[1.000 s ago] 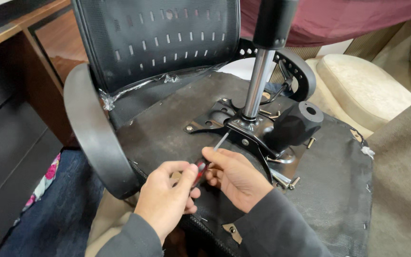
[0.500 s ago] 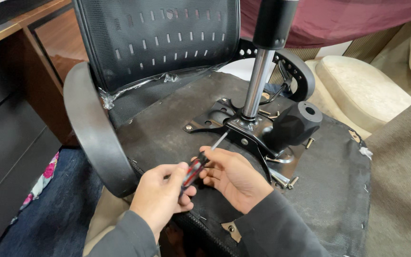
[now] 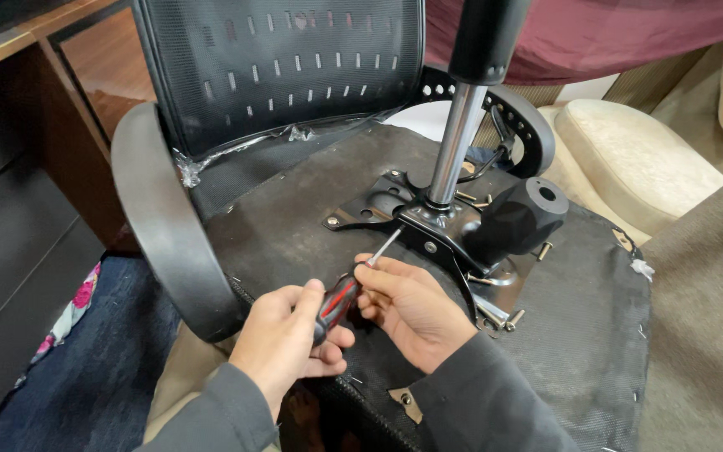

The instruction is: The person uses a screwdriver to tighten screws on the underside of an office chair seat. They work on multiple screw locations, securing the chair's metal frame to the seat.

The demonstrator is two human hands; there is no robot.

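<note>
An office chair lies upturned with its black seat underside point(image 3: 311, 218) facing me. A metal mechanism plate point(image 3: 395, 209) with a chrome gas cylinder point(image 3: 455, 142) is bolted at its middle. My left hand point(image 3: 290, 339) grips the red and black handle of a screwdriver point(image 3: 340, 300). My right hand point(image 3: 407, 305) pinches the shaft just ahead of the handle. The tip points up and right, near the plate's front edge.
A black armrest point(image 3: 165, 226) curves at the left and the mesh backrest point(image 3: 282, 71) stands behind. A black knob point(image 3: 516, 216) sticks out right of the cylinder. Loose bolts point(image 3: 495, 316) lie on the seat. A cream cushion point(image 3: 629, 163) sits at right, a wooden desk point(image 3: 60, 109) at left.
My left hand has slid up along the handle and the screwdriver has shifted slightly toward the plate. The right hand stays on the shaft.
</note>
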